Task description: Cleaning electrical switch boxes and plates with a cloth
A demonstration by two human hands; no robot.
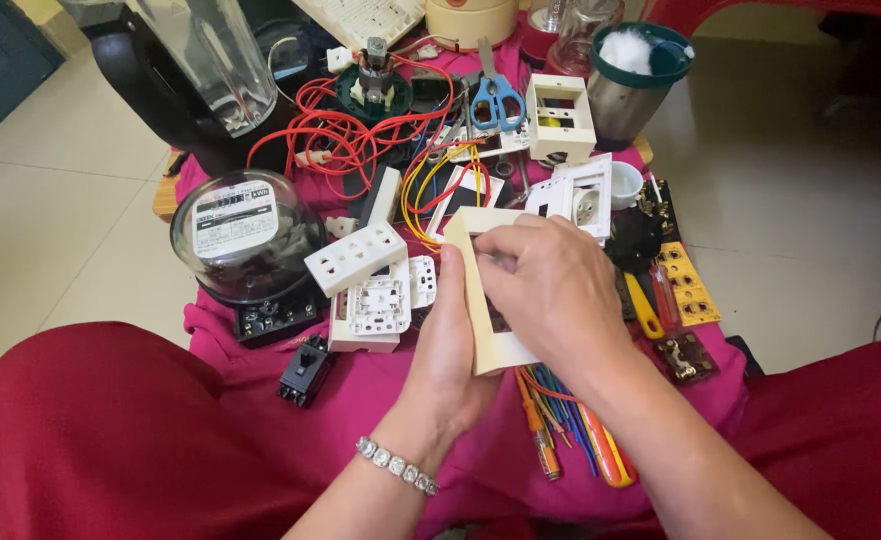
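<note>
My left hand (450, 360) clamps the cream switch box (480, 300) from below; my right hand (555, 290) pinches inside it. Advise steadying underneath while fingertips work.

**Pale tiles, low table**

Floor (800, 190) of large cream tiles, glossy under soft daylight — thin grey grout lines. Low wooden table (164, 196) draped in magenta cloth (380, 385). Dark teal panel (0, 70) at upper left — red furniture edge (760, 8) at upper right.
</note>
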